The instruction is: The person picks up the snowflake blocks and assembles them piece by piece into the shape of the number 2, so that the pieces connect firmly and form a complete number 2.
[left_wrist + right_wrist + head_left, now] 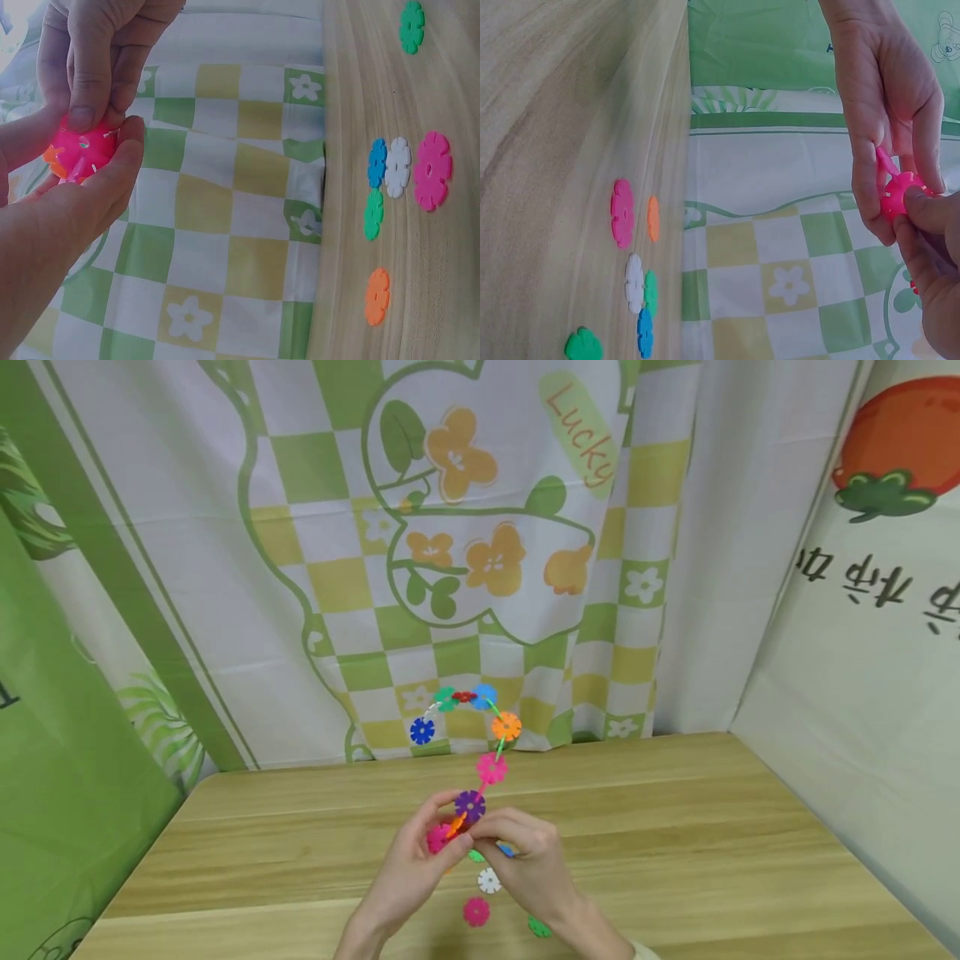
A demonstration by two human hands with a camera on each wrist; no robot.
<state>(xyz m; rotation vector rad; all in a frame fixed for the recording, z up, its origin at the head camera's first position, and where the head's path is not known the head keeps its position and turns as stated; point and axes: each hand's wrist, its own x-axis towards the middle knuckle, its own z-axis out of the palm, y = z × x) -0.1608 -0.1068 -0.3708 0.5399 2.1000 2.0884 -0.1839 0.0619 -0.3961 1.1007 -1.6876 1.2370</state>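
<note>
A curved chain of slotted plastic snowflake discs stands up from between both hands, in blue, white, green, red, orange, pink and purple. The left hand holds its lower end, with fingers around a pink disc. From the other side the right hand pinches at the same lower end, thumb and fingers meeting the left thumb. The left wrist view shows the right fingertips pressed on the pink disc. In the right wrist view both hands grip the pink disc. What else lies under the fingers is hidden.
Loose discs lie on the wooden table below the hands: a white one, a pink one, a green one, a blue one, an orange one and another green. A patterned curtain hangs behind the table.
</note>
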